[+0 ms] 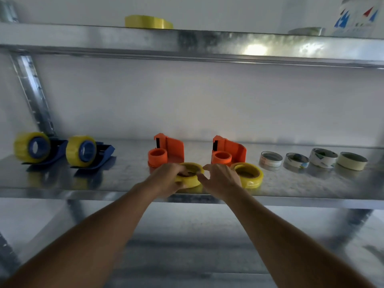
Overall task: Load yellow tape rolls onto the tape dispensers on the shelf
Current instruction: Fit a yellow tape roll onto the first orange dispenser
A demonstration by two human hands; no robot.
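A: Where do the fingers sit?
B: The left hand [169, 176] grips a yellow roll [190, 175]: its fingers [182, 168] curl over the near rim into the core, and the thumb presses the outer wall below. The roll lies flat on the shelf [62, 183].
A: And the other hand?
B: The right hand [220, 179] holds nothing. Its fingers are spread and loosely bent, thumb tip just beside the right edge of that roll; I cannot tell whether it touches.
A: Take that roll as the landmark. What is around it?
B: Just behind it, an orange dispenser [166, 151] with a bare hub. To its right, past the right hand, a second yellow roll [248, 175] lies flat, partly hidden by that hand. Behind that one stands a second orange dispenser [228, 151], hub also bare.
A: Further out?
B: Far right of the landmark, four pale rolls [311, 160] lie in a row. Well to its left, two blue dispensers [89, 152], each with a yellow roll mounted on it. Above it, on the upper shelf [207, 41], another yellow roll [148, 22] lies flat, and at the right end a white container [355, 16].
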